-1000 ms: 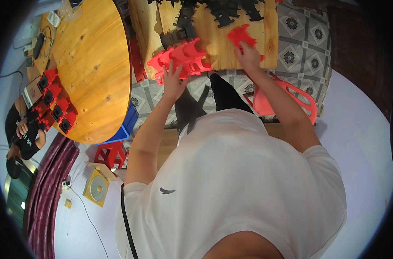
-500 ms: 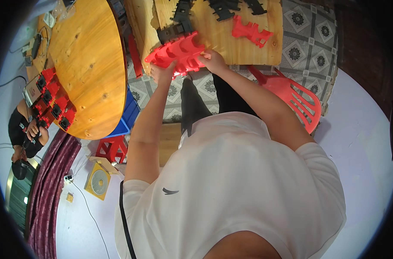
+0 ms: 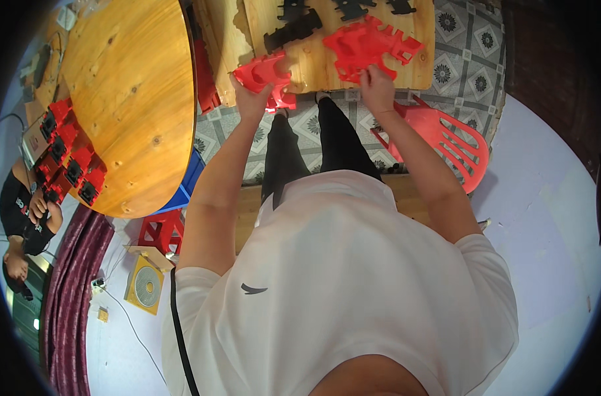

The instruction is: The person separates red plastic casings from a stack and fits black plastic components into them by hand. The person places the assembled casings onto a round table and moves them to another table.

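My left hand (image 3: 251,99) is closed on the edge of a red molded plastic part (image 3: 266,71) with curved cut-outs, held over the table's near edge. Farther right, my right hand (image 3: 378,89) grips the near edge of another red molded plastic part (image 3: 353,46), its fingers partly hidden by it. That part lies against or over a further red plastic part (image 3: 406,49) on the wooden table (image 3: 314,69); whether they touch I cannot tell. Just beyond my hands lies a long black plastic part (image 3: 292,30).
Several black parts (image 3: 350,9) lie at the table's far side. A round wooden table (image 3: 135,99) stands left, with red and black assemblies (image 3: 76,155) at its edge and a person (image 3: 26,204) beside it. A red plastic chair (image 3: 446,135) is at right.
Both hands held one red cluster together; now they are apart, each with its own red part. My right hand has moved right, to the red part on the table. The black part lies uncovered.
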Available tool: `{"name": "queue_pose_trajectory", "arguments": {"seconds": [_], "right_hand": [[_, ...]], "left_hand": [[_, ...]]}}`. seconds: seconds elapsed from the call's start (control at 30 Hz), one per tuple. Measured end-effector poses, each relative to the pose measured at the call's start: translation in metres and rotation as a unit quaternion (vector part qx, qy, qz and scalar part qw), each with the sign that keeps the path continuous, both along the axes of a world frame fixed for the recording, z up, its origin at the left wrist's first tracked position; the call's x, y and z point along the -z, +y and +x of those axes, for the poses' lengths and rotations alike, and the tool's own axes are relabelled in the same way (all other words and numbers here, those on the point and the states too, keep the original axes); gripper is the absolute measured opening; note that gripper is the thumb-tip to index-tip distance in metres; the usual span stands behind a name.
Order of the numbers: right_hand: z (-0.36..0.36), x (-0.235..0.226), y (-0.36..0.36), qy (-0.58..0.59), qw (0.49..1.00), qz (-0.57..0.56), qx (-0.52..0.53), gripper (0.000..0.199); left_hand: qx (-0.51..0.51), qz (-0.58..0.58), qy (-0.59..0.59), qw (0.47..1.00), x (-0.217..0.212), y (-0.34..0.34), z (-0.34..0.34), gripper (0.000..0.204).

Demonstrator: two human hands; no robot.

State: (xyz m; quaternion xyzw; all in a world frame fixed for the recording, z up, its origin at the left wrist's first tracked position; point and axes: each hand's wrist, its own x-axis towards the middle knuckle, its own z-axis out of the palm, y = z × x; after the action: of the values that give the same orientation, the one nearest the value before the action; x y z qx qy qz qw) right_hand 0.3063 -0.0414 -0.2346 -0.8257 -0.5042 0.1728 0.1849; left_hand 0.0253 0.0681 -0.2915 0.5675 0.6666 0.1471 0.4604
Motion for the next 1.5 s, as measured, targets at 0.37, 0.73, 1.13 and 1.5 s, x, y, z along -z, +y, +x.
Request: {"name": "queue_pose_trajectory", "arguments": {"seconds": [0.37, 0.73, 1.13, 1.5], "right_hand": [[-0.047, -0.011, 0.056, -0.22, 0.966, -0.095, -0.092, 0.02], [-0.149, -0.048, 0.036, 0.224, 0.97, -0.043, 0.088, 0.036], [-0.139, 0.033, 0.059, 0.045, 0.986, -0.142, 0.076, 0.04], [-0.069, -0.045, 0.074, -0.045, 0.987, 0.152, -0.023, 0.036]], "left_hand": [[-0.164, -0.393, -0.393, 0.815, -0.01, 0.011, -0.05, 0.078], [-0.078, -0.348, -0.361, 0.862, -0.084, -0.005, -0.035, 0.085], [-0.183, -0.254, -0.341, 0.886, 0.0, 0.007, -0.061, 0.048], [-0.07, 0.131, -0.063, 0.987, -0.03, 0.045, -0.046, 0.04]]}}
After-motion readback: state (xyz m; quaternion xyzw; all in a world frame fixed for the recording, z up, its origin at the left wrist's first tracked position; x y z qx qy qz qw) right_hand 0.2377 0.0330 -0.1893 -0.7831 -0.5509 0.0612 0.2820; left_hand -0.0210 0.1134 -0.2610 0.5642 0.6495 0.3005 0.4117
